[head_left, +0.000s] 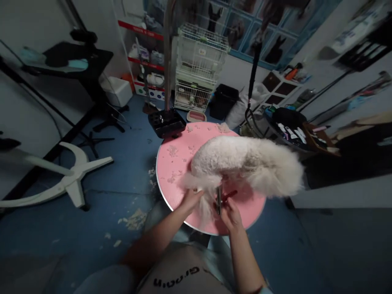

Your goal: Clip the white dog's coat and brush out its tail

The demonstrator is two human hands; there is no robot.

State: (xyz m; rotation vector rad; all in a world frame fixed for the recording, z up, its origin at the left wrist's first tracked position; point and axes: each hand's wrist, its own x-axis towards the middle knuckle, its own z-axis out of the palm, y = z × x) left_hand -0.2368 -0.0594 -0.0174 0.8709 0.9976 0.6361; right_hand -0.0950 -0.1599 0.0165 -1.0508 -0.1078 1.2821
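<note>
My left hand (191,199) clenched on leg fur of the white dog (245,163) | my right hand (232,215) grips red-handled scissors (219,201), upright, just beside that fur

Blue floor (92,228) w/ fur clippings (134,218), 2 stacked white wire cages (199,61) at back, dim rm.

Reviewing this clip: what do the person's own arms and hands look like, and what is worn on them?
Both hands, left hand and right hand, are bare: no gloves, no watch or rings visible. The forearms are uncovered; a pale blue sleeve edge shows on the right arm at the picture's bottom edge. The left arm blurs further up.
</note>
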